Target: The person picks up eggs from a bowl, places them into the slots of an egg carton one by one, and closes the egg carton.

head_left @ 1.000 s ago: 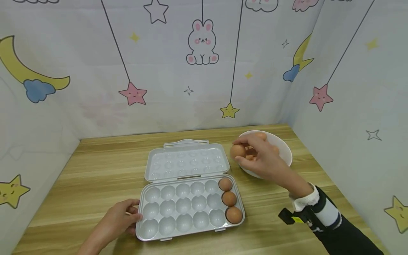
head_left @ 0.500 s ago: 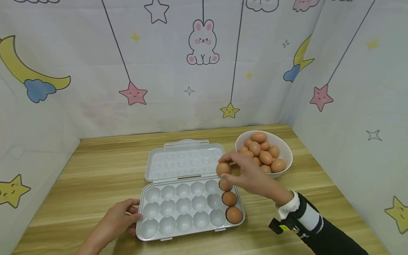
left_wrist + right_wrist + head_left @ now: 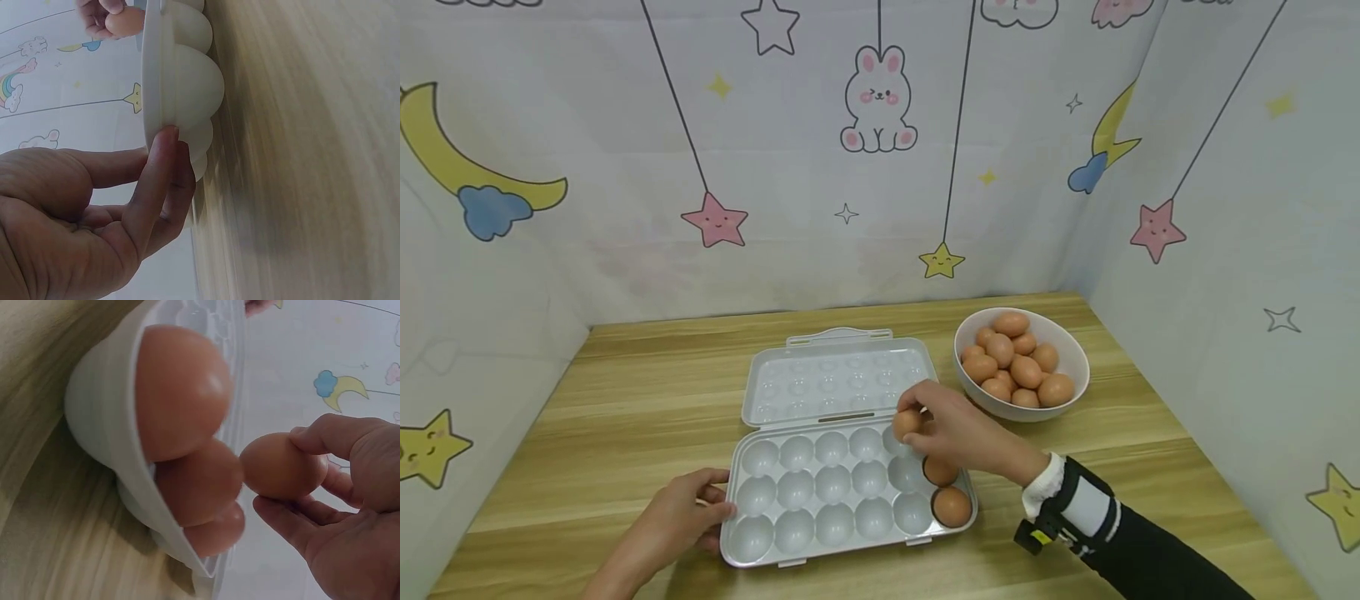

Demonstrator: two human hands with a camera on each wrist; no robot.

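Note:
A white egg tray (image 3: pixel 814 527) with round hollows lies on the wooden table, its lid (image 3: pixel 838 379) folded back behind it. Thumb and fingers of my left hand (image 3: pixel 681 512) pinch the tray's left edge; the left wrist view shows the fingertips on the rim and the underside bumps. My right hand (image 3: pixel 958 425) holds a brown egg (image 3: pixel 907 425) above the back row, near its right end. Three eggs sit in the right column, seen in the right wrist view: the nearest egg (image 3: pixel 181 394), a middle egg (image 3: pixel 203 481) and a far egg (image 3: pixel 219 531).
A white bowl (image 3: pixel 1078 379) heaped with several brown eggs (image 3: pixel 1026 372) stands behind and to the right of the tray. A printed curtain (image 3: pixel 805 275) closes off the back and sides of the table (image 3: pixel 625 400).
My right hand has carried the egg from above the bowl leftward and nearer to the tray's back row. My left hand keeps its hold on the tray's edge.

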